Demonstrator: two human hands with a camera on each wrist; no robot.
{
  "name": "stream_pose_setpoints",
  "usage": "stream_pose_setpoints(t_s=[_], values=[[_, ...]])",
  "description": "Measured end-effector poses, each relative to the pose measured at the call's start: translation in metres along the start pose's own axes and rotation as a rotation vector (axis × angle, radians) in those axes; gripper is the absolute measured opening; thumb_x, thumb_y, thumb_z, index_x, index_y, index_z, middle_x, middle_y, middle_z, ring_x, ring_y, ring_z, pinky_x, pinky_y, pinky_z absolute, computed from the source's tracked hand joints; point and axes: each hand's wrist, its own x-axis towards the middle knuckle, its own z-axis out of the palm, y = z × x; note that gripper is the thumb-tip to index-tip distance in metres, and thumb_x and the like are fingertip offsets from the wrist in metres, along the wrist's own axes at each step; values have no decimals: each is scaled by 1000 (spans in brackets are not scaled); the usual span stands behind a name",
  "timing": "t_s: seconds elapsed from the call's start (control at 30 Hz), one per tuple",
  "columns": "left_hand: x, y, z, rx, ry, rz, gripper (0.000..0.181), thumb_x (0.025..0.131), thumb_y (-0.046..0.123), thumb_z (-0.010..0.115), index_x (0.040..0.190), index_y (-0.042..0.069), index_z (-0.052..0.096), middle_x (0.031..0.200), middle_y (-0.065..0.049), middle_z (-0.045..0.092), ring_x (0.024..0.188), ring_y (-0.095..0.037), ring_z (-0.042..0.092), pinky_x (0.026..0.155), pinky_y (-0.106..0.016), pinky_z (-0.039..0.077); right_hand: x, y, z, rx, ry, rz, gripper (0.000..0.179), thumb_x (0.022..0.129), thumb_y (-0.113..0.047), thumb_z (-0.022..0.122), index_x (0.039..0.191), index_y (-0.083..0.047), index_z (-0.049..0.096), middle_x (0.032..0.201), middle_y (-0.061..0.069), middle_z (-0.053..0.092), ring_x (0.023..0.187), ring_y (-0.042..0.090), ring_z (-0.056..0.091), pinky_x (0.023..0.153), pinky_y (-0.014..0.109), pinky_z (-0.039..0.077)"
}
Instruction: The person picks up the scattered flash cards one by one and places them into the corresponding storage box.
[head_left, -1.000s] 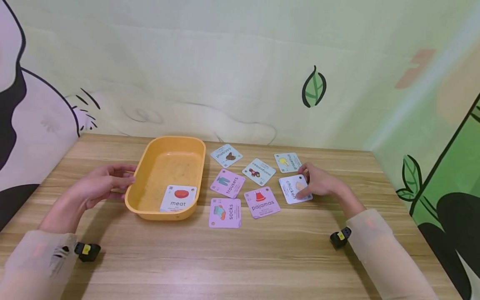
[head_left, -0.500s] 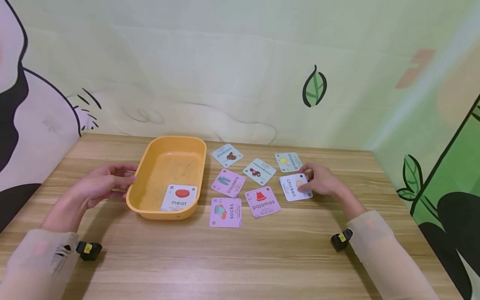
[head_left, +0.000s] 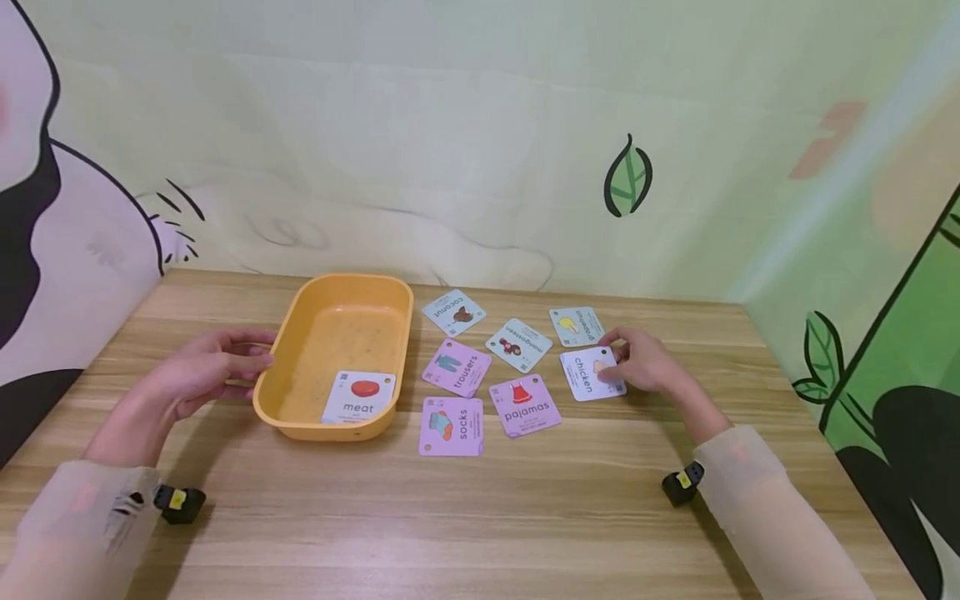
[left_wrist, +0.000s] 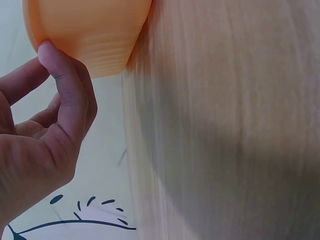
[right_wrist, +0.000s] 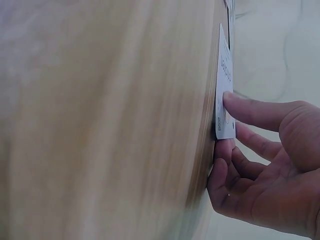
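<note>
In the head view my right hand (head_left: 637,360) pinches the "chicken" picture card (head_left: 581,372), thumb on its printed face. The right wrist view shows fingers behind that card (right_wrist: 225,75) and its near edge slightly above the wooden table. My left hand (head_left: 213,367) is at the left side of a yellow tray (head_left: 273,367), fingers loosely bent. A fingertip touches the tray's outer wall near its rim in the left wrist view. Inside the tray, a "meat" card (head_left: 360,398) lies in the near right corner.
Right of the tray lie purple cards: "trousers" (head_left: 456,367), "socks" (head_left: 451,427) and "pajamas" (head_left: 524,405). Blue cards "coconut" (head_left: 454,312), "mangosteen" (head_left: 518,344) and "grapefruit" (head_left: 576,326) lie farther back. A printed wall cloth (head_left: 480,150) stands behind the table (head_left: 480,517).
The chicken card has shifted slightly away from me and turned a little in my right hand, its near edge rising. The left hand and the tray have stayed nearly still.
</note>
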Motion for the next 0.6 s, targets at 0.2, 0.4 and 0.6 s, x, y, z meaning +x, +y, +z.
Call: stream_pose_setpoints(t_s=[0.2,0.4,0.6], values=[[0,1,0,-5,-1,-16,62,105,11,57,154,-12,25,118,-11,59,93,-17,66,82,-36,60,1,5,1,41,31,-9,40,92,-3,72,128,6,59,100,17,61,88,26,55,71,32,47],[1,0,-1,-9,-9,-17,63,105,12,58,154,-12,26,118,-11,60,93,-17,66,83,-36,60,0,7,-2,122,23,17,34,97,-7,67,127,8,60,114,25,66,93,26,61,72,32,51],[2,0,-2,-14,-9,-9,63,105,12,58,153,-12,25,118,-11,59,93,-17,66,82,-36,60,-2,7,-7,238,-16,34,40,99,-7,65,133,12,56,114,22,68,88,19,62,71,30,51]])
